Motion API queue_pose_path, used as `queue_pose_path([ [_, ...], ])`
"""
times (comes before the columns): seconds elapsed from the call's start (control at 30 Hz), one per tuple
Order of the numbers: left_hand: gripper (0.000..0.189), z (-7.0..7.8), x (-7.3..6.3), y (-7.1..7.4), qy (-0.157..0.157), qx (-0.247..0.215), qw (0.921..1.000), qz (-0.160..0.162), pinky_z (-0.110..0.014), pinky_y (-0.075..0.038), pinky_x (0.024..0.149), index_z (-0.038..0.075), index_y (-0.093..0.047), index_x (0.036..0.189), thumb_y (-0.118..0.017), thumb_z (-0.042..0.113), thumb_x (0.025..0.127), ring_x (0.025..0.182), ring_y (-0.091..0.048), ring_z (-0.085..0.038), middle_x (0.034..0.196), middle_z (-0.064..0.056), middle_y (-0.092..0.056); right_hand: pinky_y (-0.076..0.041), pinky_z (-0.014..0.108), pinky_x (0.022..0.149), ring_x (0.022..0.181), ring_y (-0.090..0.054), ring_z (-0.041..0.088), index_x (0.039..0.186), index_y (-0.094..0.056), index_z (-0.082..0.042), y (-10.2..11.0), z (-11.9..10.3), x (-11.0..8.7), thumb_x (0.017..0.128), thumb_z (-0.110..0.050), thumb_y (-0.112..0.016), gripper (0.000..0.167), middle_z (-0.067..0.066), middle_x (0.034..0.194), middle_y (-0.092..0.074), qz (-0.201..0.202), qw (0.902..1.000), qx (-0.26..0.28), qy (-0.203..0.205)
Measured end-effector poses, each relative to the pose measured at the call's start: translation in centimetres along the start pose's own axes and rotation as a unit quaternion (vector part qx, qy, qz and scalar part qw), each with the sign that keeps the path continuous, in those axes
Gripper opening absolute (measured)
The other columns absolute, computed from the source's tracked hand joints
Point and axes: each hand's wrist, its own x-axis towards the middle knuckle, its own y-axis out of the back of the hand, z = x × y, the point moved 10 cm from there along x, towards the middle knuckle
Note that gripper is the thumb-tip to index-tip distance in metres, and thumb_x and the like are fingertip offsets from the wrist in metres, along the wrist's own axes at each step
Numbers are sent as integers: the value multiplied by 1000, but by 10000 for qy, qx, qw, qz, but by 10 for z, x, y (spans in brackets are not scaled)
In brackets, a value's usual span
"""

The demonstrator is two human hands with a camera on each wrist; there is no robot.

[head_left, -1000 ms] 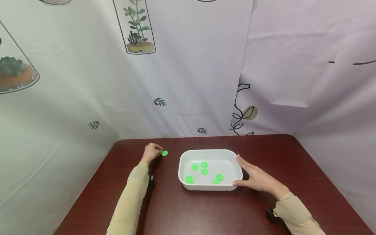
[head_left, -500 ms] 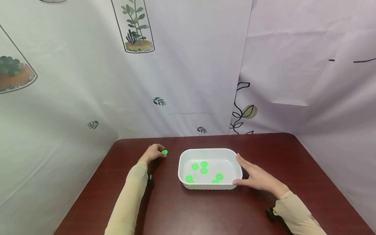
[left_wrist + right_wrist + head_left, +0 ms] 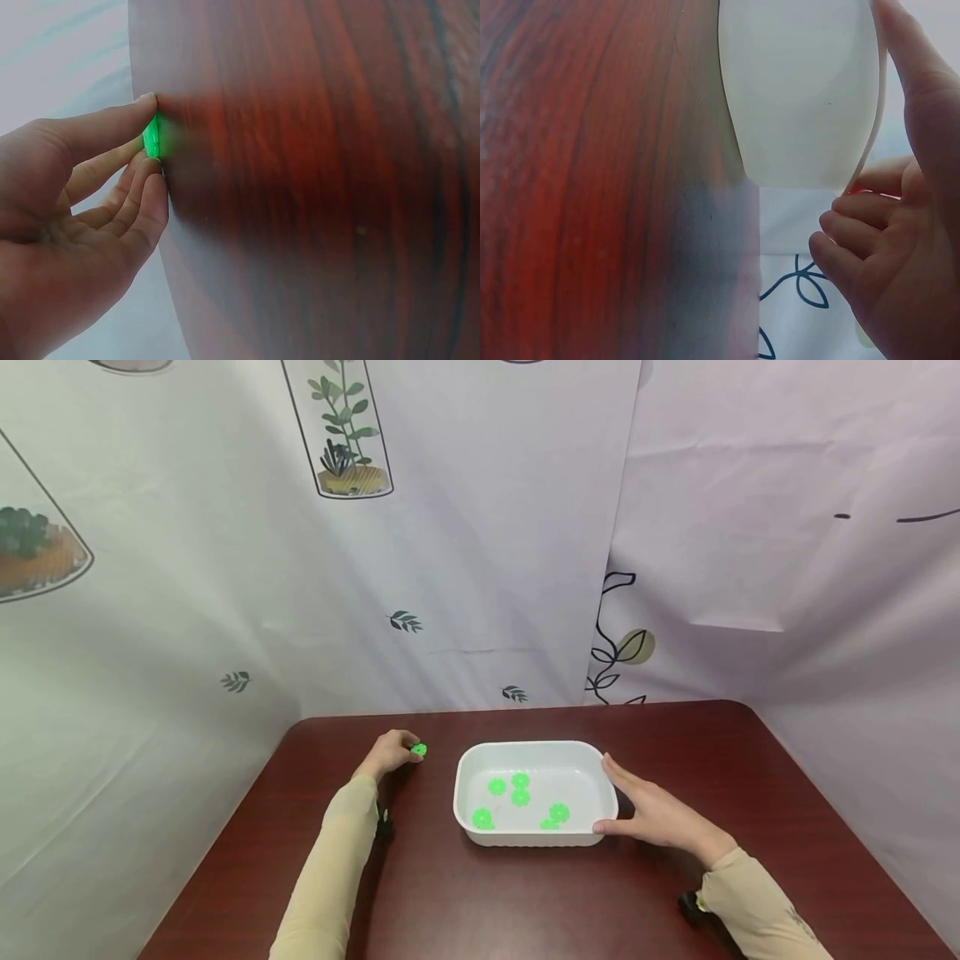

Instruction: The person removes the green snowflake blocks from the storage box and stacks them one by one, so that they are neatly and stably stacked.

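My left hand [image 3: 390,752] pinches a small green flower-shaped disc [image 3: 419,749] between thumb and fingertips, near the table's back left. Seen edge-on in the left wrist view, that disc [image 3: 151,137] casts a green glow on the wood beside it. A white rectangular baking dish [image 3: 536,839] stands to its right, with several similar green discs [image 3: 521,797] lying flat inside. My right hand [image 3: 663,814] holds the dish's right end, thumb at the front corner and fingers at the back one. In the right wrist view the dish wall [image 3: 802,97] hides part of the index finger.
A dark red-brown wooden table [image 3: 480,902] carries everything. Behind and beside it hangs a pale cloth backdrop [image 3: 480,568] printed with plants. Dark wrist devices [image 3: 692,907] show under both sleeves.
The left thumb has come round in front of the green disc, which is now between thumb and fingers rather than at the fingertips. The right hand and dish keep their places.
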Motion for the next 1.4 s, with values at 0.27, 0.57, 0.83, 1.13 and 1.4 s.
queue_pose_path([
  [0.27, 43, 3, -2, 4, -88, -30, 10000, 24, -47, -52, 90, -6, -65, 124, -78, 9, 86, 105, -63, -34, 120, -23, -66, -40, 57, 107, 142, -37, 41, 157, -28, 2, -2, 1, -1, 77, -71, -72, 117, 21, 162, -27, -78, 9999, 60, -74],
  [0.57, 46, 45, -1, 16, -614, -143, 9980, 4, -52, -49, 96, -5, -60, 133, -73, 10, 91, 121, -57, -40, 131, -24, -61, -41, 58, 106, 142, -38, 42, 157, -28, 1, 0, 1, -1, 76, -71, -73, 117, 22, 162, -27, -81, 9999, 48, -95],
  [0.83, 43, 111, 0, 13, -1266, 67, 9919, -94, -48, -52, 94, 2, -64, 130, -74, 13, 90, 117, -61, -36, 126, -17, -66, -40, 57, 107, 141, -38, 41, 156, -29, 3, 0, -3, -2, 78, -70, -72, 115, 23, 161, -28, -4, 10000, 2, 5],
  [1.13, 42, 190, -10, -13, -2104, 476, 9757, -386, -40, -54, 88, 5, -66, 129, -76, 13, 89, 106, -65, -28, 122, -12, -67, -40, 57, 107, 141, -38, 42, 156, -28, 3, -2, -1, -2, 78, -70, -72, 116, 23, 161, -27, -39, 10000, -8, -19],
  [1.4, 37, 245, -30, -62, -3047, 1254, 9373, -1136, -30, -52, 86, 5, -67, 127, -74, 10, 91, 101, -64, -22, 121, -11, -67, -41, 57, 106, 141, -39, 41, 156, -28, 3, -1, -3, -3, 78, -69, -73, 115, 23, 161, -27, -30, 10000, 29, -7],
])
